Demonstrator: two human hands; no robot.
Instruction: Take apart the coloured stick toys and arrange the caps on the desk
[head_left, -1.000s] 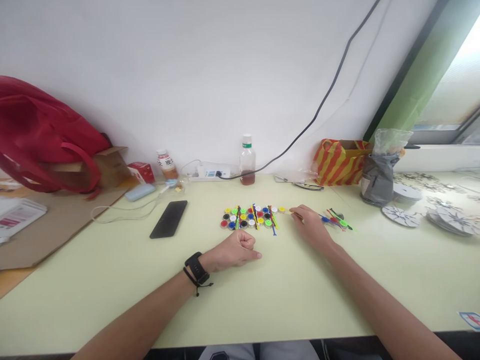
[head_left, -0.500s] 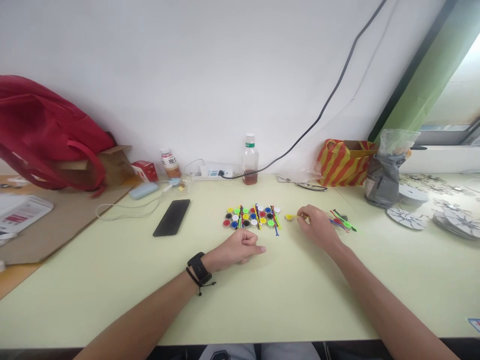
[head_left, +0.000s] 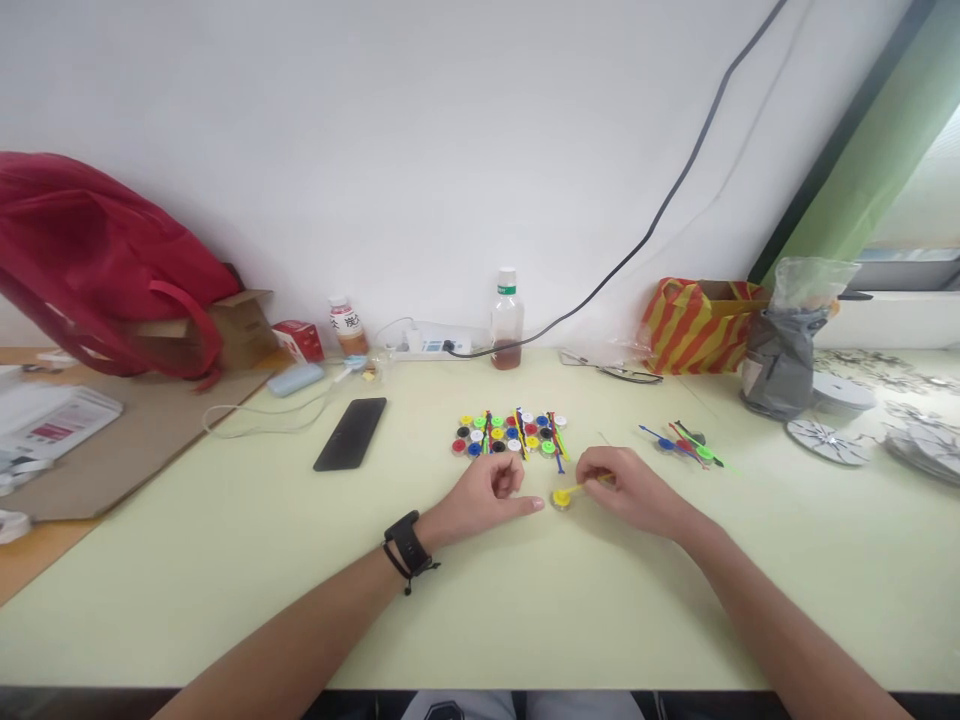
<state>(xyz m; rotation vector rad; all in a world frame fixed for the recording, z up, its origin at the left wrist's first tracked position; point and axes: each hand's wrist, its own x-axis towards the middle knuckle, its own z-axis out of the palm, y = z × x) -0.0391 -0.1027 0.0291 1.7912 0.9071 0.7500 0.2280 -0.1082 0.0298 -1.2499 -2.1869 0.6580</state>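
My right hand (head_left: 634, 488) pinches the thin stem of a yellow piece (head_left: 561, 497), whose round clear-rimmed end points left, close to my left thumb. Just left of it, my left hand (head_left: 486, 500) holds nothing; its fingers are curled and the thumb stretches out apart from them. Beyond the hands, small round discs (head_left: 497, 434) with coloured centres sit in rows, with coloured toothed strips (head_left: 523, 433) lying across them. Off to the right rests a loose cluster of similar discs and blue, red and green strips (head_left: 681, 445).
A black phone (head_left: 350, 434) lies to the left. Along the wall stand a drink bottle (head_left: 507, 325), a power strip (head_left: 431, 346) and a striped bag (head_left: 701, 328). Flat grey slotted discs (head_left: 829, 442) lie at right. A red backpack (head_left: 97, 270) sits at left on cardboard.
My right hand has come nearer and left, bringing the yellow piece beside my left thumb. The left fingers have loosened from a fist.
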